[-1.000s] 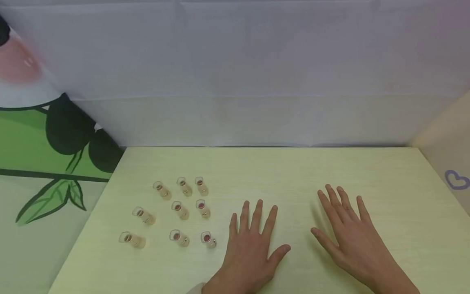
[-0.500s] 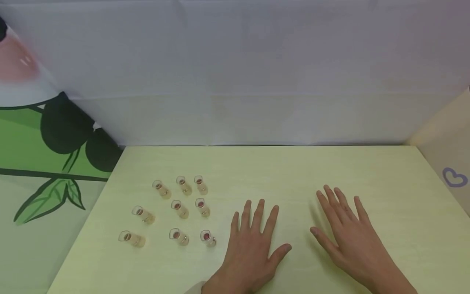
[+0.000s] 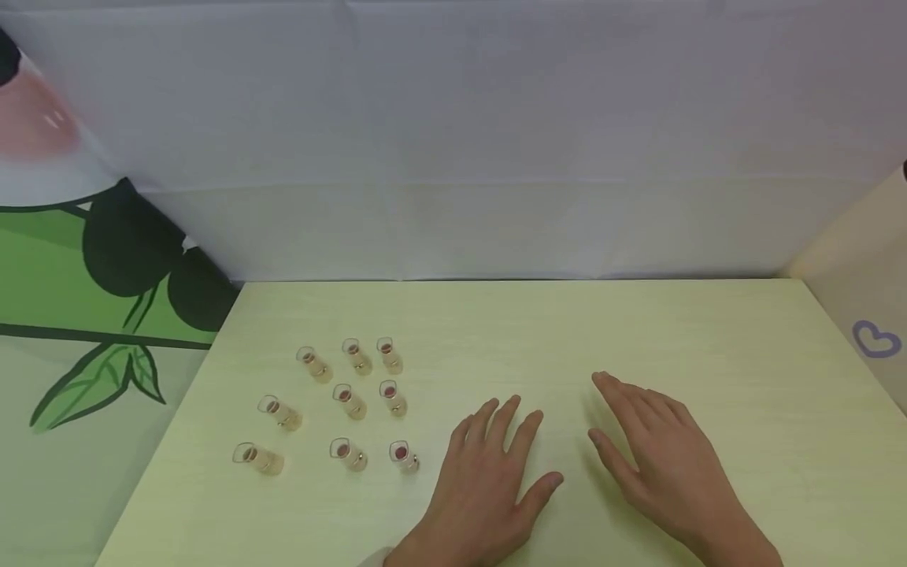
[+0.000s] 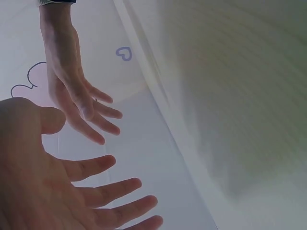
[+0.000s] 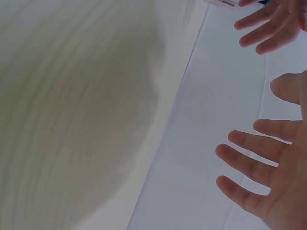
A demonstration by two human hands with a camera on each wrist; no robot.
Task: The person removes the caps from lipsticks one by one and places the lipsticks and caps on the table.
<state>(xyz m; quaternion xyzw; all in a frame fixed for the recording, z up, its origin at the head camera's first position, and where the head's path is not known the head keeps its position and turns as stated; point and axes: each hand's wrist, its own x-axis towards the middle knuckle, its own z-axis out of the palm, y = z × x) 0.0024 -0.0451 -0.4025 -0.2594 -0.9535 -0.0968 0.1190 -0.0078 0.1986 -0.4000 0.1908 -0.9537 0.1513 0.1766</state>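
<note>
My left hand hovers over the pale tabletop, palm down, with fingers spread and slightly bent, holding nothing. The closest thing to it is a small clear vial-like container with a reddish inside, just off its left side. Several similar containers, such as one at the back and one at the front left, stand apart in loose rows. To the right, my right hand is held above the table, fingers relaxed and nothing in them. Both wrist views show the hands with bare palms.
The light wooden-looking table meets a white sheet wall at its back edge. A panel with green and black drawings borders the left, and one with a purple heart borders the right.
My right hand has shifted a little to the left, its fingers drawing together. The fingers of my left hand have bent slightly. The containers stay in place.
</note>
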